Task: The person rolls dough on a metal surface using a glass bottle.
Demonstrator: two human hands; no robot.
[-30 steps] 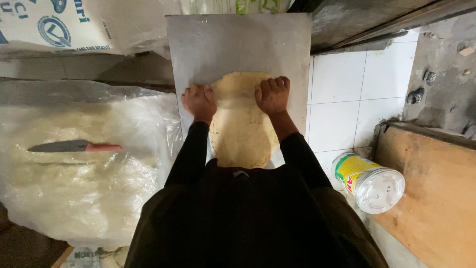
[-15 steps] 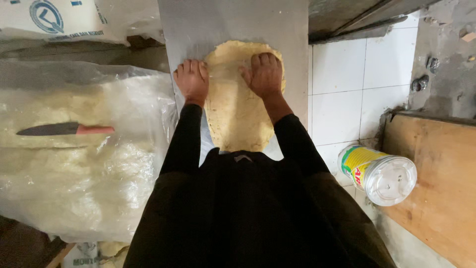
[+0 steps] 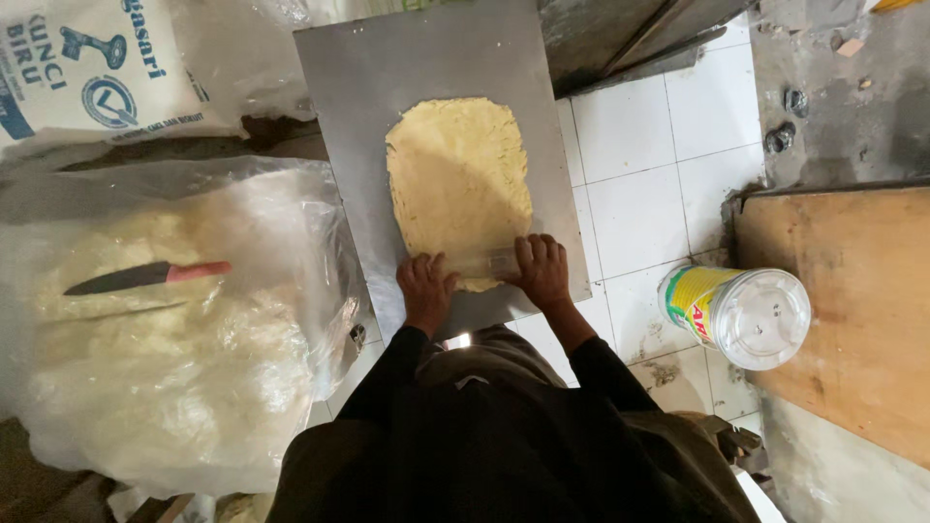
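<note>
To your left, a big clear plastic bag [image 3: 174, 368] full of pale dough is lying, with a knife [image 3: 145, 277] with a pink handle resting on top of it. In front of you, a grey metal sheet [image 3: 349, 116] is serving as your surface. On it, the yellow dough [image 3: 457, 179] is lying already flattened into a long, rough rectangle; I judge most of the spreading is done, while its edges are looking uneven and the near end is not yet finished. A clear roller [image 3: 489, 263] is lying across this near end. Your left hand [image 3: 424, 291] and right hand [image 3: 542, 271] are pressing on it from above with bent fingers, the grip closed loosely over the roller. At your right, a plastic jar [image 3: 741, 315] is lying on the white tiles.
</note>
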